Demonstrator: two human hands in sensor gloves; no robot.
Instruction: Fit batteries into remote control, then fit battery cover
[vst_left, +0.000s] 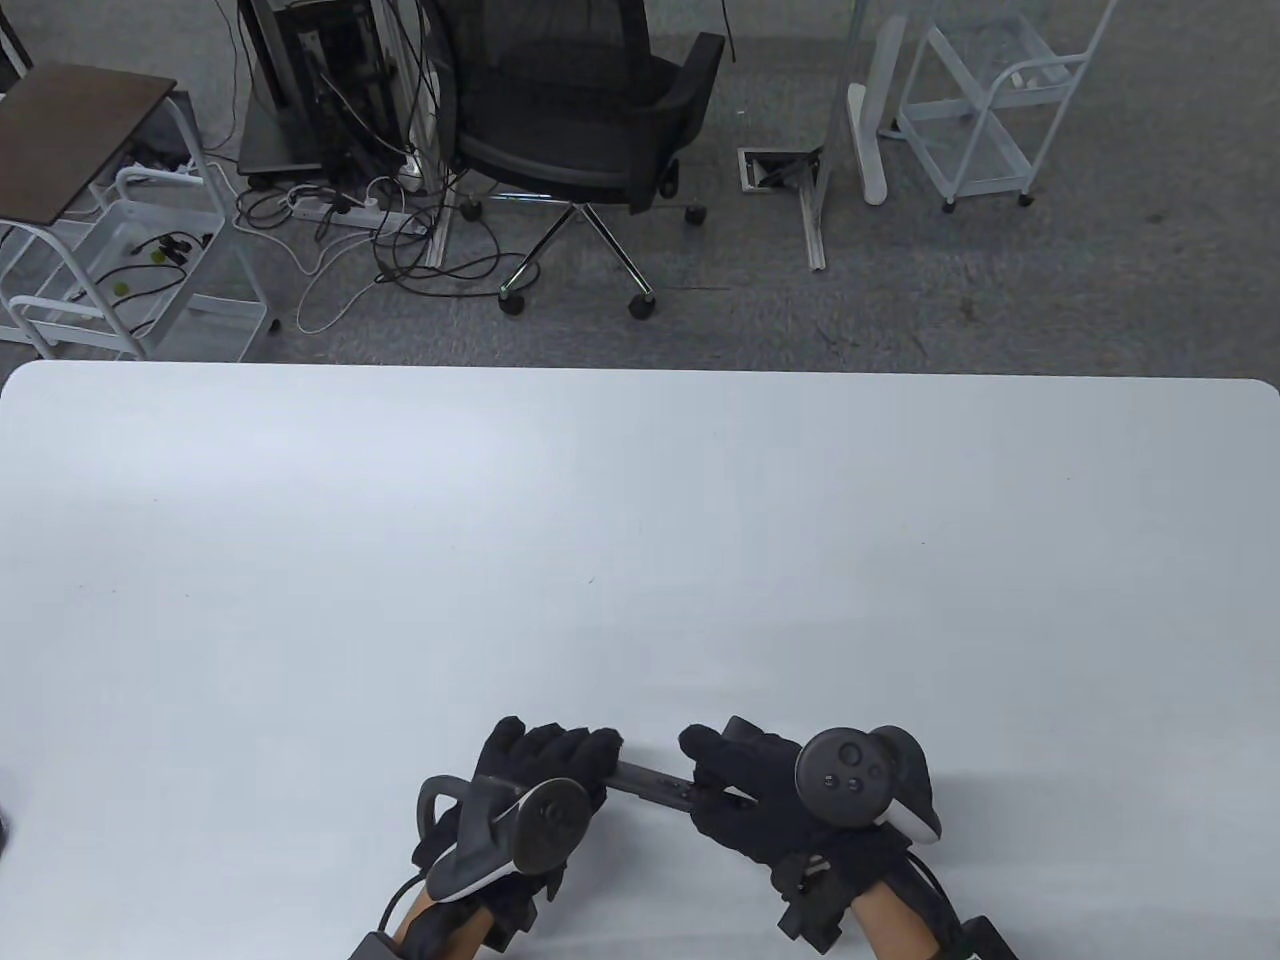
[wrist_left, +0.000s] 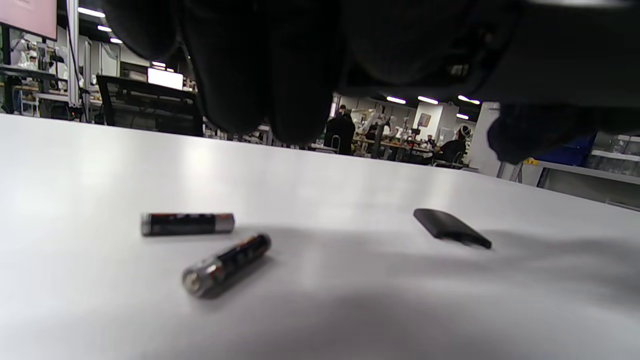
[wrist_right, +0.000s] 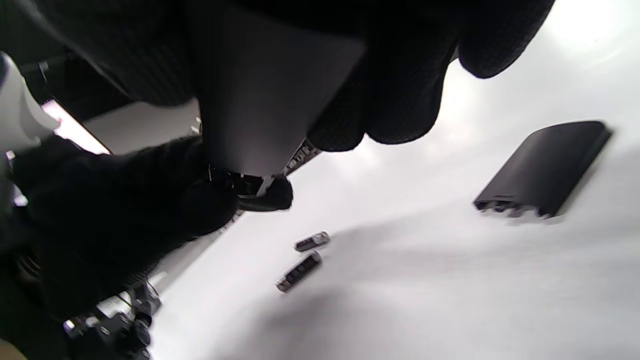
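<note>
Both hands hold a dark remote control a little above the table near its front edge. My left hand grips its left end. My right hand grips its right end; the remote's grey body shows between those fingers in the right wrist view. Two black batteries lie loose on the table under the hands, also in the right wrist view. The black battery cover lies flat on the table to their right, also in the right wrist view.
The white table spreads wide beyond the hands. An office chair, carts and cables stand on the floor past its far edge.
</note>
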